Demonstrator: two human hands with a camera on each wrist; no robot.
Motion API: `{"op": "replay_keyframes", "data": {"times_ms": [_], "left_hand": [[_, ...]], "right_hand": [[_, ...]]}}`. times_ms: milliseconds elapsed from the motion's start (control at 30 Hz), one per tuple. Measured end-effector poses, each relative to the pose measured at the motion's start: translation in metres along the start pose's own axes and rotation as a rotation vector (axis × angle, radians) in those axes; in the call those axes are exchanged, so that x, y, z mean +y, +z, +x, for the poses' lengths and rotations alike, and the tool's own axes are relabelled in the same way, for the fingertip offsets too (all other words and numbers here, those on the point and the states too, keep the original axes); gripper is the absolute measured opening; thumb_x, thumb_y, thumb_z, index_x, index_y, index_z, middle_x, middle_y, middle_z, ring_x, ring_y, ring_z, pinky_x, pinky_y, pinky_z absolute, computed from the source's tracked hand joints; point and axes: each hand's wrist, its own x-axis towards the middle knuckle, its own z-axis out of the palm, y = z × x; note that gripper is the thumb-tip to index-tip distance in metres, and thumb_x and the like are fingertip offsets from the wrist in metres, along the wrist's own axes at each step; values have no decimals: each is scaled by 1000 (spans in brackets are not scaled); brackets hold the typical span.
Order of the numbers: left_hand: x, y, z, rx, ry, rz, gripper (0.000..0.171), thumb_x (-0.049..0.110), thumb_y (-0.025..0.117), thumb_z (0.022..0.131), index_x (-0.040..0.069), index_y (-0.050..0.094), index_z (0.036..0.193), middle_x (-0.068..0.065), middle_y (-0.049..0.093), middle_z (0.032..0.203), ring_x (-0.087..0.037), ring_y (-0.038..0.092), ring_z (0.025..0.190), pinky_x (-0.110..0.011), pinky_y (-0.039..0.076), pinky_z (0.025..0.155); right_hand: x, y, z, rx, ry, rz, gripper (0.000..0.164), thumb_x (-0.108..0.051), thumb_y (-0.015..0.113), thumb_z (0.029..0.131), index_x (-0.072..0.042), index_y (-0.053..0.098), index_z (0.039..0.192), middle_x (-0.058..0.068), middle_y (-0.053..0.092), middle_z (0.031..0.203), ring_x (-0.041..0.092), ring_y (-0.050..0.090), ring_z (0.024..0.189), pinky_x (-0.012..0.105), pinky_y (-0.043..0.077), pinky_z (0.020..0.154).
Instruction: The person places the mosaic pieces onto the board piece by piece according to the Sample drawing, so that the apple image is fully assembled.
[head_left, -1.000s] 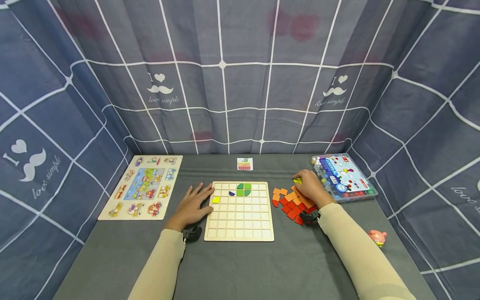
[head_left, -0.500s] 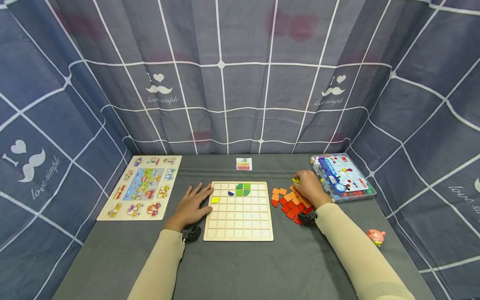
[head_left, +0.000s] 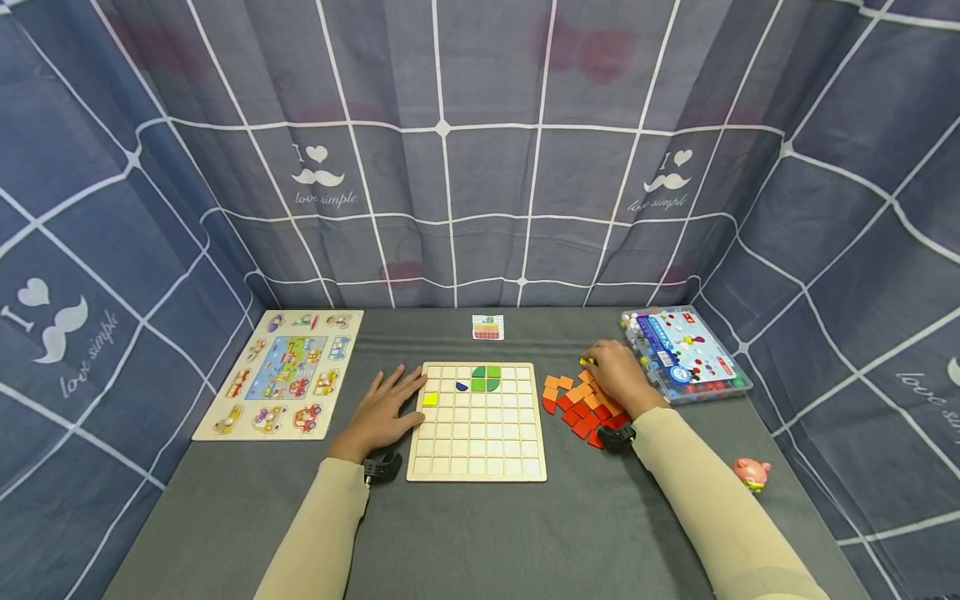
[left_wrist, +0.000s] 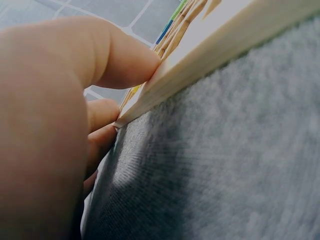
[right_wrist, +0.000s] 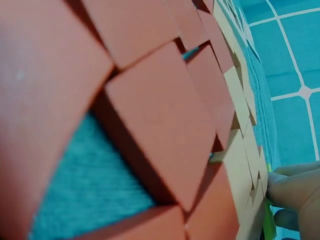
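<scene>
A wooden grid board lies in the middle of the table. On it are a yellow square tile, a small dark blue piece and several green pieces. My left hand lies with spread fingers along the board's left edge; its thumb touches the rim in the left wrist view. To the right, my right hand is at the far side of a pile of orange tiles and red tiles, pinching a yellow tile, mostly hidden by the fingers.
A small printed pattern card lies behind the board. On the left is a vehicle picture puzzle. A clear plastic box of coloured beads stands beside my right hand, and a pink pig toy sits near the right edge.
My right hand's fingertips have shifted slightly left and back at the pile, with the yellow tile still showing at them. The left hand and the board's pieces stay as they were.
</scene>
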Motion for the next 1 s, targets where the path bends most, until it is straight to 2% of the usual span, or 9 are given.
{"op": "replay_keyframes", "data": {"times_ms": [167, 333, 567, 733, 1000], "left_hand": [[0, 0, 0, -2, 0, 3, 72, 37, 66, 98, 14, 45, 163, -2, 32, 170, -32, 19, 158, -55, 0, 127], [-1, 1, -1, 4, 3, 6, 72, 36, 66, 98, 13, 45, 163, -3, 33, 169, -33, 20, 157, -56, 1, 127], [-1, 1, -1, 7, 5, 7, 72, 36, 67, 98, 14, 45, 163, -2, 33, 169, -33, 20, 157, -57, 1, 127], [0, 0, -1, 0, 0, 12, 73, 37, 67, 98, 15, 44, 163, -1, 32, 170, -32, 19, 158, -56, 1, 127], [-1, 0, 0, -6, 4, 5, 73, 37, 67, 98, 16, 44, 163, -1, 31, 170, -31, 19, 158, -55, 0, 127]], "right_hand": [[-1, 1, -1, -4, -8, -4, 20, -5, 72, 99, -1, 79, 117, 21, 69, 122, 44, 59, 119, 61, 43, 110], [-6, 5, -3, 59, -20, 45, 19, -3, 73, 98, 1, 79, 116, 20, 70, 118, 43, 60, 114, 60, 46, 105], [-27, 10, -1, 94, -53, 129, 20, -1, 73, 98, 1, 78, 117, 18, 69, 117, 43, 62, 116, 60, 39, 115], [-47, 16, 0, 81, -84, 158, 22, -3, 72, 99, -1, 78, 120, 16, 68, 121, 40, 62, 117, 56, 52, 103], [-76, 31, 2, 58, -175, 212, 19, -6, 74, 99, -3, 78, 118, 10, 68, 118, 32, 64, 113, 44, 58, 94]]}}
